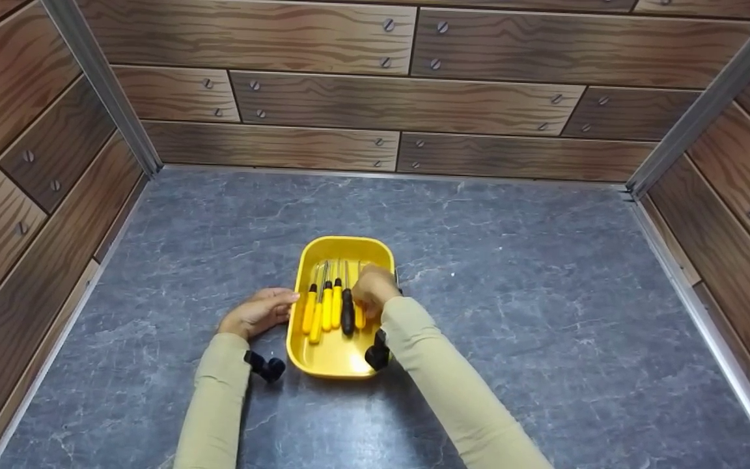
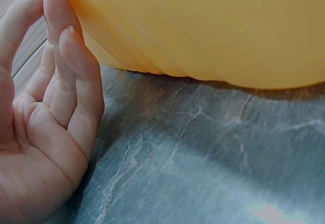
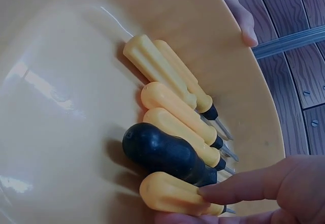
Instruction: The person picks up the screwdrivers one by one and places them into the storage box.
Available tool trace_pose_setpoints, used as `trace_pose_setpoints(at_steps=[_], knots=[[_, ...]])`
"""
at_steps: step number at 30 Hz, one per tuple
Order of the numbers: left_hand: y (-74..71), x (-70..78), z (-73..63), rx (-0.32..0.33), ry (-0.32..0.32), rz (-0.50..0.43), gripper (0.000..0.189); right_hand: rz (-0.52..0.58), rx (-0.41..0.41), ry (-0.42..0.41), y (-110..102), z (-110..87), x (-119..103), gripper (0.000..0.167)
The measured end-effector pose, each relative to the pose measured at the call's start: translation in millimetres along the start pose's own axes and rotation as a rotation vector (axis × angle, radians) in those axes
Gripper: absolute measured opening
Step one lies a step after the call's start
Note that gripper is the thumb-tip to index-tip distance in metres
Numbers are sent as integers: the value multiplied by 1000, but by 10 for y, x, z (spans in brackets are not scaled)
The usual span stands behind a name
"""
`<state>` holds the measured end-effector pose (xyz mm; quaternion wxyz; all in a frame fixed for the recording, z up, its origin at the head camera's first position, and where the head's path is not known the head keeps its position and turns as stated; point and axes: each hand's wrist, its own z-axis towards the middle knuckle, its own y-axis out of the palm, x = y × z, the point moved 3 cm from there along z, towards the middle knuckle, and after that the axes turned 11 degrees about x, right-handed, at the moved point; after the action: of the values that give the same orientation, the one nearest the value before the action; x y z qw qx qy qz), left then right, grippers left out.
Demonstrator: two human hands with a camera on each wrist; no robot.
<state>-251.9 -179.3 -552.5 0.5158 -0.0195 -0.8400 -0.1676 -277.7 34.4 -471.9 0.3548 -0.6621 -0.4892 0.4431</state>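
A yellow plastic tray [image 1: 333, 361] holds a row of screwdrivers, most with yellow handles and one with a black handle [image 1: 347, 314]. My right hand [image 1: 375, 286] reaches inside over its right part. In the right wrist view, the thumb and a finger [image 3: 244, 186] pinch the yellow-handled screwdriver [image 3: 170, 192] at the end of the row, beside the black one. My left hand [image 1: 259, 312] is at the tray's left side, its fairly straight fingertips touching near the rim. Seen from the left wrist, that palm [image 2: 45, 158] faces up beside the outer wall [image 2: 203, 36].
The tray stands on a grey marbled tabletop [image 1: 531, 312]. Wood-patterned panels [image 1: 323, 98] enclose it at the back and both sides, with metal strips along the corners. Black camera mounts [image 1: 264, 366] stick out from both wrists close to the tray.
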Motion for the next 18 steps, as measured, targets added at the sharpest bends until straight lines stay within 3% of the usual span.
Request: trace_pose_setpoints(at_steps=[9,14,18], knots=[[19,-10,6,9,-9,22,10,-78,40,-32,26,-18,-10,10],[18,-10,6,10,-1,20,10,-31,65,-16,18,-35,2,20],[21,-4,-9,12,1,14,10,-4,80,-14,16,-44,9,19]])
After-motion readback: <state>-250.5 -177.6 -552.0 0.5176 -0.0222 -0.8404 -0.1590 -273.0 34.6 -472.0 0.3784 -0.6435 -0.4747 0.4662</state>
